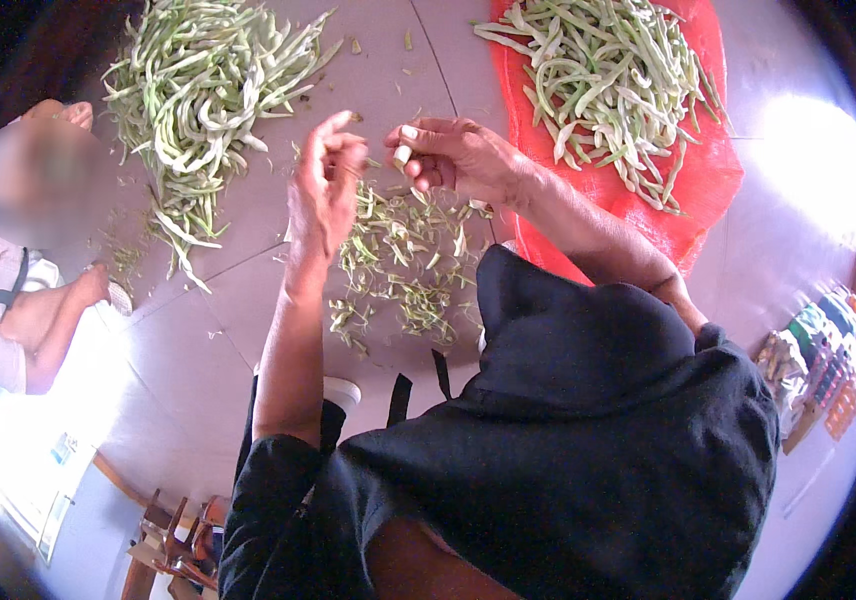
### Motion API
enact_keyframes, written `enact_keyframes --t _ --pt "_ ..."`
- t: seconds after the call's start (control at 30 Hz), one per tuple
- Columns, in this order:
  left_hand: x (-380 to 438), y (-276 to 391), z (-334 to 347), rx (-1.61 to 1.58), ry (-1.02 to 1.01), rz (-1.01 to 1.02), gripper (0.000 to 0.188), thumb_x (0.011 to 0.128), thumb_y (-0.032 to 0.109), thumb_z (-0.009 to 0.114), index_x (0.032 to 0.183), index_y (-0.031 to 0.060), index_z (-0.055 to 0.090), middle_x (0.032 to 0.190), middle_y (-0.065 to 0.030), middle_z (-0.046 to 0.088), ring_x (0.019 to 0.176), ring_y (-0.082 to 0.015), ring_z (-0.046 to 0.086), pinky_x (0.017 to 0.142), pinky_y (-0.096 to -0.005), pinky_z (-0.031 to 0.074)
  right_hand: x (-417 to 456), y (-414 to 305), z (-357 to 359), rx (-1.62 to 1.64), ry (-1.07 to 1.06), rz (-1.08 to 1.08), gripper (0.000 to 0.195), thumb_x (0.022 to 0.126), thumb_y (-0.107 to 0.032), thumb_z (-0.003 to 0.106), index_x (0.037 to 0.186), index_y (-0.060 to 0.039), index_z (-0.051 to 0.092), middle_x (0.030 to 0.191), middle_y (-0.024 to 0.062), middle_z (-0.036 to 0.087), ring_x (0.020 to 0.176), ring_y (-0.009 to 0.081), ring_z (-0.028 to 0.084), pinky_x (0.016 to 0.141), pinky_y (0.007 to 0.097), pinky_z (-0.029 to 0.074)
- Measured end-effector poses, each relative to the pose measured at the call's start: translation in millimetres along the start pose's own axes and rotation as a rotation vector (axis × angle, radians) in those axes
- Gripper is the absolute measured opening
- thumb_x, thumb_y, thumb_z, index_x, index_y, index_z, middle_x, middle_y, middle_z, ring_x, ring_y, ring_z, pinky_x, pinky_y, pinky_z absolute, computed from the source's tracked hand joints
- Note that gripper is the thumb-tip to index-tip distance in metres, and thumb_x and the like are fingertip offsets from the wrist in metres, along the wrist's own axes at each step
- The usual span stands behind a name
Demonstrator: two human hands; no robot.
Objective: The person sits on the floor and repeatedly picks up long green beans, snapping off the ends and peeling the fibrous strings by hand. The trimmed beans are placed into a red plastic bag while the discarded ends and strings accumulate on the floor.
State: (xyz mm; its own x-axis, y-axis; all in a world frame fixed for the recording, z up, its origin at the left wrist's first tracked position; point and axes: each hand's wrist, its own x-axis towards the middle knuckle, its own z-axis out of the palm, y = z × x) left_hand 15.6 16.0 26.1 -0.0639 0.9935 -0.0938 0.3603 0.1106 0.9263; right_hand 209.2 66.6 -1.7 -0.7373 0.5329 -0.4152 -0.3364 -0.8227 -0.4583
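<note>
My right hand (pixel 443 154) pinches a short, pale green bean piece (pixel 402 156) between thumb and fingers; most of it is hidden by the hand. Just to the left, my left hand (pixel 329 176) is raised with its fingers loosely bent and apart, slightly blurred, and I see nothing gripped in it. Below both hands, bean trimmings and stringy scraps (pixel 405 255) are strewn on the tiled floor. A large heap of long green beans (pixel 203 97) lies at the upper left. Another heap of beans (pixel 615 82) rests on a red mesh sack (pixel 698 180) at the upper right.
Another person (pixel 15 300) sits at the left edge, a hand near a small scatter of scraps (pixel 124 255). Wooden furniture (pixel 173 540) stands at the lower left. Packaged goods (pixel 822 367) are at the right edge. My shoe (pixel 342 391) is on the floor below the scraps.
</note>
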Motion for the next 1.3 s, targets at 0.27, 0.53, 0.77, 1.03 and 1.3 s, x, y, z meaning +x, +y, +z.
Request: enact_keyframes --t 0.27,0.53,0.77,1.03,1.3 --pt "12 57 7 0.430 -0.295 0.347 0.007 0.081 0.006 0.064 0.088 0.0050 0.063 0.083 -0.0054 0.058 0.070 -0.0214 0.060 0.065 -0.0329 0.052 -12 -12 -6 -0.326 0.044 -0.033 0.032 0.092 -0.030 0.058 0.105 -0.0006 0.058 0.078 0.0022 0.059 0.066 0.0103 0.058 0.062 0.0238 0.050" --pt "27 28 -34 0.893 -0.485 0.095 0.012 0.085 0.013 0.054 0.094 0.0050 0.056 0.084 -0.0162 0.064 0.083 -0.0335 0.064 0.068 -0.0419 0.052 -21 -39 -11 -0.459 -0.021 -0.219 0.030 0.093 -0.027 0.057 0.108 -0.0004 0.058 0.082 0.0035 0.061 0.068 0.0110 0.060 0.063 0.0256 0.051" --pt "-19 17 -157 1.045 -0.508 -0.196 0.031 0.082 0.033 0.063 0.087 0.0020 0.061 0.080 -0.0161 0.062 0.079 -0.0326 0.061 0.070 -0.0429 0.048 -101 -177 -141 -1.594 0.931 -0.834 0.035 0.091 -0.028 0.059 0.120 -0.0078 0.057 0.106 0.0085 0.065 0.085 0.0137 0.062 0.073 0.0290 0.050" --pt "-190 -104 2 -0.083 -1.287 -0.895 0.036 0.090 0.028 0.059 0.117 0.0036 0.061 0.098 -0.0068 0.068 0.088 -0.0166 0.064 0.082 -0.0323 0.050 -107 11 -67 -1.340 -0.178 0.110 0.020 0.085 -0.017 0.058 0.098 -0.0032 0.065 0.094 0.0085 0.067 0.089 0.0178 0.062 0.081 0.0319 0.049" --pt "-207 -155 115 -0.049 -1.385 -0.340 0.043 0.085 0.039 0.064 0.117 0.0098 0.059 0.097 -0.0075 0.065 0.087 -0.0190 0.064 0.072 -0.0336 0.051 -42 178 -93 -1.109 -0.516 0.497 0.028 0.081 -0.015 0.057 0.104 0.0001 0.063 0.088 0.0091 0.067 0.079 0.0164 0.062 0.070 0.0308 0.048"
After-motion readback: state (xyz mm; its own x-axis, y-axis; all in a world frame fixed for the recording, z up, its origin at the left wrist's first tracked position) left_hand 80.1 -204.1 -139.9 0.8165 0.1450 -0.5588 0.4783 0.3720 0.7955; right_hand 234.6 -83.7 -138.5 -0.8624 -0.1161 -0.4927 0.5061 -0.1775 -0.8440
